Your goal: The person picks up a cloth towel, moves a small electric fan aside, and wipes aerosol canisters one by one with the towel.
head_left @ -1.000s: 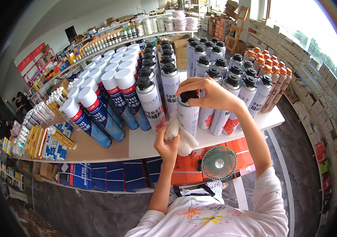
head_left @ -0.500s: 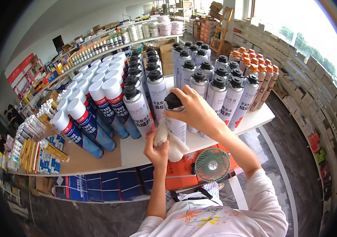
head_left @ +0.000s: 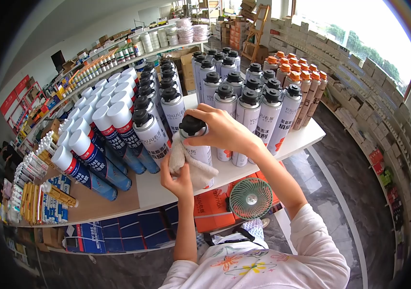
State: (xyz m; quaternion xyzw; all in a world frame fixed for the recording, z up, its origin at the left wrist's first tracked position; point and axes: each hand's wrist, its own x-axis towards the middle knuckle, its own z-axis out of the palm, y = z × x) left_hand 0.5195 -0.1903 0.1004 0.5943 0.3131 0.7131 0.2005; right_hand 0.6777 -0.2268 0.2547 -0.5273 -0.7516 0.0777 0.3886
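Note:
A spray foam can [head_left: 202, 153] with a black top stands at the front of the white table, close to me. My right hand [head_left: 224, 126] is closed around its upper part, just under the black top. In my left hand [head_left: 178, 181] is a beige cloth [head_left: 199, 172], pressed against the front and left side of the can. The cloth hides much of the label. More white foam cans [head_left: 248, 115] with black tops stand in rows behind and on both sides.
Blue cans [head_left: 100, 159] with white caps fill the left side of the table [head_left: 155, 192]. Brown cans [head_left: 306, 96] with orange tops stand at the far right. A green fan [head_left: 250, 198] is below the table edge, near orange boxes [head_left: 212, 212].
The whole scene has shifted left in view as my head turned. The cloth is now spread more broadly across the can's front. My right hand stays on the can's upper part.

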